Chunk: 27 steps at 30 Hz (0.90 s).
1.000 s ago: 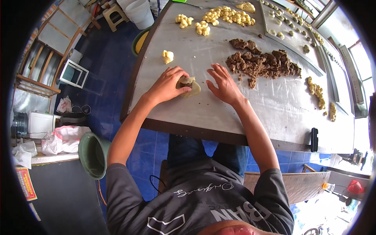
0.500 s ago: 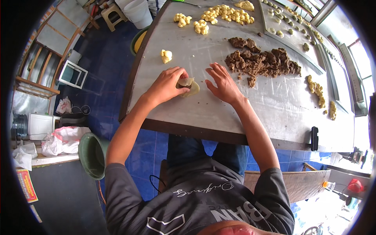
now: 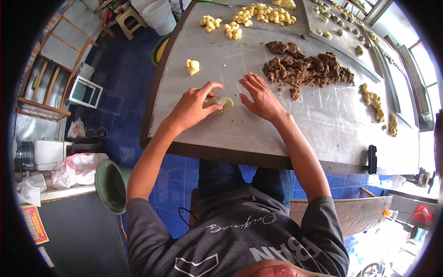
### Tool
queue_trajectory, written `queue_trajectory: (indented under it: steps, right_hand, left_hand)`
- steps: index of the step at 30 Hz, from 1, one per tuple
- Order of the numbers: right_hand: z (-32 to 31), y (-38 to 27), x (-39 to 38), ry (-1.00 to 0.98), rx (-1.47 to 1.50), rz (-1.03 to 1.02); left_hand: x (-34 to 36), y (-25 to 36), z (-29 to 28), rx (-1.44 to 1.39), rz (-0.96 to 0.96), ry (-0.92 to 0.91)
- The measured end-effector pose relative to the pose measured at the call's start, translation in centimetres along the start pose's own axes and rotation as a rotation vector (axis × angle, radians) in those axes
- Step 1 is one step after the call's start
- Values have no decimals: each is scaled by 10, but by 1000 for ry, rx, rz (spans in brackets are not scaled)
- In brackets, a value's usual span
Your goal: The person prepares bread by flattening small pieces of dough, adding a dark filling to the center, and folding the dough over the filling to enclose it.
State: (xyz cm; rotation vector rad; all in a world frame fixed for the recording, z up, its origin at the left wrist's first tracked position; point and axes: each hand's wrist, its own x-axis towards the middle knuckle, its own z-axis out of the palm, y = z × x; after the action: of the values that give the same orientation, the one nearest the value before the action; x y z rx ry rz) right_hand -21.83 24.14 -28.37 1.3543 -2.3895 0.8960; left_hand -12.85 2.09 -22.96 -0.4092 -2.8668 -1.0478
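A small, pale piece of dough, rolled or folded over, lies on the metal table near its front left part. My left hand curls around its left end, thumb against it and index finger arched above; the fingers hide part of the piece. To the right, my right hand hovers palm down with spread fingers, apart from the dough and holding nothing. Beyond it sits a crumbly brown heap of filling. A little cluster of yellow dough lumps rests past my left hand.
More yellow dough lumps are piled at the far side. A tray bearing rows of small rounded pieces stands at far right. Dough strips and a black object lie along the right. A green tub stands left, below the table.
The dough's raised flap has come down, and the piece now looks rolled over. My left fingers have opened slightly around it. My right hand has barely moved.
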Motion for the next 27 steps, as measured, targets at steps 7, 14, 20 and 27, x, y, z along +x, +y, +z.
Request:
queue_trajectory:
  steps: [7,14,20,27]
  right_hand:
    - [-6,-5,2,-150,298,139]
    - [-13,-24,4,-264,957,100]
    - [-23,-36,8,-378,1411,313]
    - [-8,-29,7,-251,1544,417]
  left_hand:
    - [-10,9,-3,69,142,57]
    - [-11,34,-12,-75,223,126]
    - [4,49,-19,-548,124,107]
    - [19,53,-25,-672,-90,82]
